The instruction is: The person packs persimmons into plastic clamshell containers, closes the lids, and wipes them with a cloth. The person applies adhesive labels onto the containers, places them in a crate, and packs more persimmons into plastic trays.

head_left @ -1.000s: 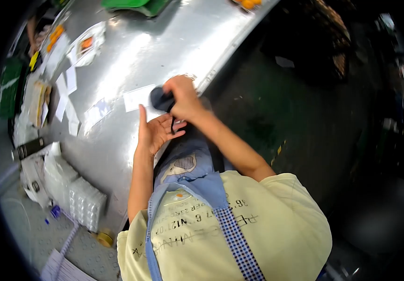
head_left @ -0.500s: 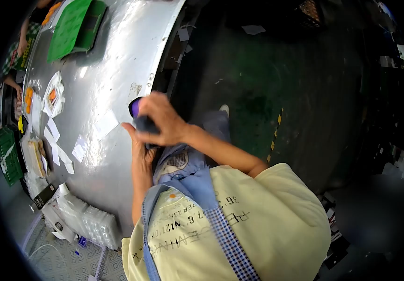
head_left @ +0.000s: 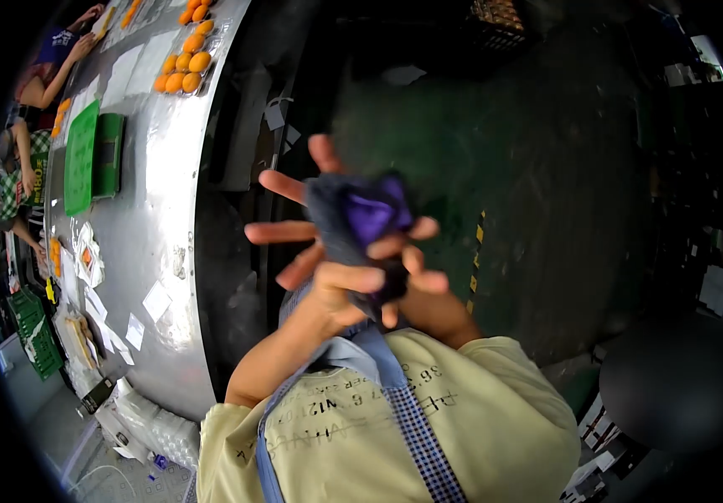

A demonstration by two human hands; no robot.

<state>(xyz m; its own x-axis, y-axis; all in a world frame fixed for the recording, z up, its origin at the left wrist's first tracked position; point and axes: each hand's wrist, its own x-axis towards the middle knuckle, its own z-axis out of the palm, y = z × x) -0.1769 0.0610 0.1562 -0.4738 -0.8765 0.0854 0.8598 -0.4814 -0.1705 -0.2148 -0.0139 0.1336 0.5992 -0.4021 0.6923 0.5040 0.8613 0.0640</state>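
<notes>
A soft, dark grey piece of cloth (head_left: 335, 214) with a purple inside is bunched between my hands in front of my chest. Motion blur hides exactly what kind of piece it is. My left hand (head_left: 336, 292) grips its lower edge, the thumb across the front. Some fingertips show past the cloth's right side. Behind the cloth, my right hand (head_left: 288, 232) has its bare fingers spread out to the left. Its palm is covered by the cloth.
To the left runs a metal table (head_left: 156, 260) with a green bin (head_left: 83, 159), packed oranges (head_left: 184, 63) and paper sheets (head_left: 157, 300). Co-workers' arms (head_left: 60, 75) reach in from its far side. Bubble-wrapped goods (head_left: 148, 415) lie at the near end. A yellow-black tape strip (head_left: 477, 260) marks the floor.
My hands have moved right, away from the table edge, with the cloth. The right fingers, curled over it before, are now spread behind it. The view has shifted, showing more oranges.
</notes>
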